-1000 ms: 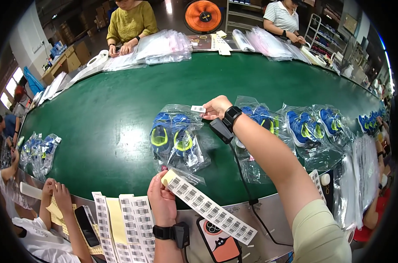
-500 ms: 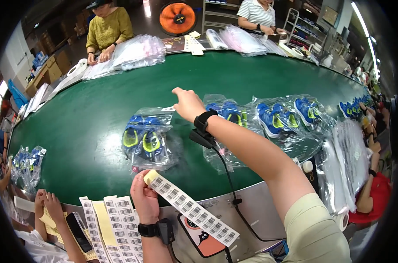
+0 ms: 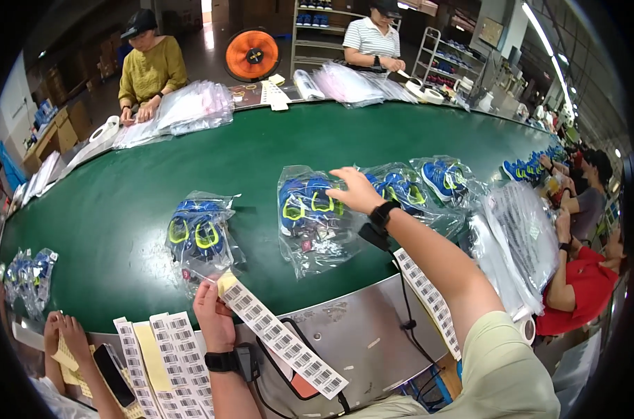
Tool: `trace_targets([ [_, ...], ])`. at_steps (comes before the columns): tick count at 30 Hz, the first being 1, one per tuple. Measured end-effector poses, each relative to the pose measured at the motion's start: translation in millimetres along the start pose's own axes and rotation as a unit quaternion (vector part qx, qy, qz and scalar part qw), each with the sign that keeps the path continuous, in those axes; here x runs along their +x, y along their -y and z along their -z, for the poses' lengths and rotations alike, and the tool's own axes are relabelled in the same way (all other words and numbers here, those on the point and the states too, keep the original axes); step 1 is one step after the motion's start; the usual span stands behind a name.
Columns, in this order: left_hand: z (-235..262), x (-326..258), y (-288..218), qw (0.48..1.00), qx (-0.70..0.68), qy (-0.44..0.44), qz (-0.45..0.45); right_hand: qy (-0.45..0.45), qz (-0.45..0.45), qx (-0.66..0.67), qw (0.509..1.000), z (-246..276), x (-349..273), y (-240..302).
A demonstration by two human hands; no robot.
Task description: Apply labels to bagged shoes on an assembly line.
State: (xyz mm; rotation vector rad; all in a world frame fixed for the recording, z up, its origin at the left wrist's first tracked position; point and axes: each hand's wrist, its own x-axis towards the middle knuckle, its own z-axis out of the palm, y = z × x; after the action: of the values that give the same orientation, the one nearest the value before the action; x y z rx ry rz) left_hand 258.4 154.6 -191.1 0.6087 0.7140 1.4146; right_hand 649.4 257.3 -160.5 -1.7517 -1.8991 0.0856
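Note:
My left hand (image 3: 212, 315) pinches one end of a long strip of barcode labels (image 3: 283, 343) over the metal edge of the green belt (image 3: 275, 146). I stretch my right hand (image 3: 355, 190) out, fingers apart, onto the top of a clear bag holding blue and yellow shoes (image 3: 308, 213). A black watch is on that wrist. A second, similar bag of shoes (image 3: 198, 234) lies just beyond my left hand. More bagged blue shoes (image 3: 439, 178) lie to the right of my right hand.
Sheets of barcode labels (image 3: 169, 356) and a dark phone (image 3: 114, 373) lie at the lower left, beside another person's hands (image 3: 64, 335). A stack of clear bags (image 3: 519, 237) sits to the right. People work across the belt and along its right side.
The bags have moved left along the belt. My right hand has left the first bag and now rests on the following one. My left hand still holds the label strip.

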Motion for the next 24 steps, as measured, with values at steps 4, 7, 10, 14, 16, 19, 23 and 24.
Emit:
trace_targets([
  [4, 13.5, -0.6, 6.9, 0.998, 0.055, -0.016, 0.028, 0.051, -0.169, 0.230, 0.957, -55.7, -33.0, -2.3],
  [7, 6.9, -0.6, 13.1, 0.992, 0.120, 0.010, 0.032, 0.060, -0.218, 0.328, 0.917, -64.1, -34.8, 37.9],
  [10, 3.7, -2.7, 10.4, 0.971, 0.228, 0.052, -0.046, 0.109, -0.119, 0.345, 0.924, -54.3, -27.7, 81.9],
  [14, -0.6, -10.9, 5.6, 0.907, 0.385, 0.017, -0.173, -0.059, 0.048, 0.262, 0.962, -44.0, -64.8, 170.8],
  [16, -6.4, -10.4, 5.4, 0.901, 0.385, 0.017, -0.199, 0.060, -0.021, 0.367, 0.928, -48.7, -90.0, 179.2],
  [19, -6.1, -10.9, 12.6, 0.897, 0.374, 0.010, -0.234, 0.199, -0.067, 0.415, 0.885, -61.2, -109.1, 193.0],
  [23, -4.3, -8.5, 21.0, 0.916, 0.334, 0.026, -0.219, 0.253, -0.098, 0.459, 0.846, -74.7, -116.8, 187.8],
  [24, -2.1, -8.0, 21.9, 0.926, 0.321, 0.035, -0.195, 0.261, -0.117, 0.462, 0.839, -75.2, -117.8, 185.4],
])
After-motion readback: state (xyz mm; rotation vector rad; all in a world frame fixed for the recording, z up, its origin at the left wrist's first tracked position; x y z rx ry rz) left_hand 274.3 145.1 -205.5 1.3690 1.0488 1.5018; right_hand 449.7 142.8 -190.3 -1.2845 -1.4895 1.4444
